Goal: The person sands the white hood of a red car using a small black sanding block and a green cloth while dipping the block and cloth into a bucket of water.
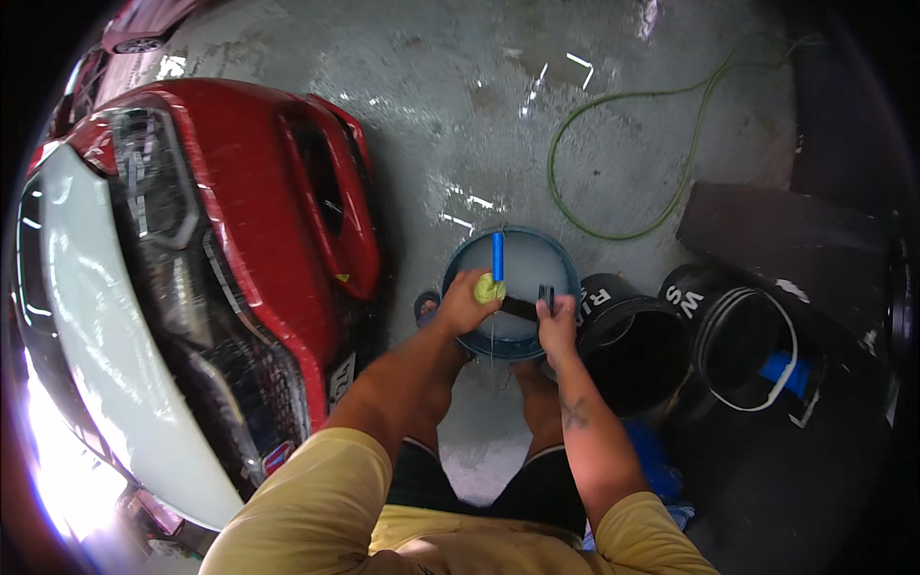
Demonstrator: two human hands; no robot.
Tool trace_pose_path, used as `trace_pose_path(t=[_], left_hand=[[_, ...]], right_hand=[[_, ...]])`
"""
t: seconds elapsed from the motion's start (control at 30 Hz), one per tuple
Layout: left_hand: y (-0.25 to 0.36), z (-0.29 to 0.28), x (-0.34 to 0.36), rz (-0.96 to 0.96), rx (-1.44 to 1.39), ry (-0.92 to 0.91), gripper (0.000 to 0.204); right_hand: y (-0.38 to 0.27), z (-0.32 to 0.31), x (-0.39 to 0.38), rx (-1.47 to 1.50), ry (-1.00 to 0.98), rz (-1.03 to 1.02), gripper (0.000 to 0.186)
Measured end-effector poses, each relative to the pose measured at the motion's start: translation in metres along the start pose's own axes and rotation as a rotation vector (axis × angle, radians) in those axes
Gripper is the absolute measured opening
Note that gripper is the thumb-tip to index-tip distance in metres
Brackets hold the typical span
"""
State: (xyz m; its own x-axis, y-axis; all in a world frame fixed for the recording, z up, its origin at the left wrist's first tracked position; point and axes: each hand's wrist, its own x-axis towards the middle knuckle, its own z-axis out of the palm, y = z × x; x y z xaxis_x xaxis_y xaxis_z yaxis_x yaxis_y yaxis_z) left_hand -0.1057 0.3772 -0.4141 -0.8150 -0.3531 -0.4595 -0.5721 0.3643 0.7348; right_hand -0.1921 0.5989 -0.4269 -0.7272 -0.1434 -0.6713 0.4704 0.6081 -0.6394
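Below me a round blue bucket (567, 255) holds cloudy, whitish liquid. Its wire handle with a blue grip (497, 256) stands across the middle. My left hand (463, 303) is closed on a crumpled yellow-green cloth (489, 288) over the bucket's left side. My right hand (559, 331) grips a dark tool with a flat black bar (519, 309), over the bucket's right side. The bar reaches toward the cloth; whether they touch I cannot tell. Fingers hide part of the tool, so its exact kind does not show.
A wet red car (235, 153) with a pale hood stands close on the left. Two black buckets (632, 355) (738, 335) are at the right, beside dark panels (767, 230). A green hose (553, 158) loops over the wet concrete floor (431, 57) ahead.
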Motion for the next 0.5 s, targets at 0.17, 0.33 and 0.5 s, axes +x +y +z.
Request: trace_pose_path(t=[0.17, 0.33, 0.5], left_hand=[[-0.063, 0.047, 0.066, -0.094, -0.159, -0.155, 0.068], [-0.067, 0.102, 0.078, -0.154, 0.336, -0.007, 0.064], [-0.161, 0.136, 0.096, -0.155, 0.246, -0.363, 0.057]], right_hand=[[0.036, 0.059, 0.111, -0.096, 0.136, -0.067, 0.051], [0.123, 0.114, 0.142, -0.273, 0.059, 0.044, 0.042], [0.185, 0.121, 0.161, -0.134, -0.216, 0.569, 0.047]])
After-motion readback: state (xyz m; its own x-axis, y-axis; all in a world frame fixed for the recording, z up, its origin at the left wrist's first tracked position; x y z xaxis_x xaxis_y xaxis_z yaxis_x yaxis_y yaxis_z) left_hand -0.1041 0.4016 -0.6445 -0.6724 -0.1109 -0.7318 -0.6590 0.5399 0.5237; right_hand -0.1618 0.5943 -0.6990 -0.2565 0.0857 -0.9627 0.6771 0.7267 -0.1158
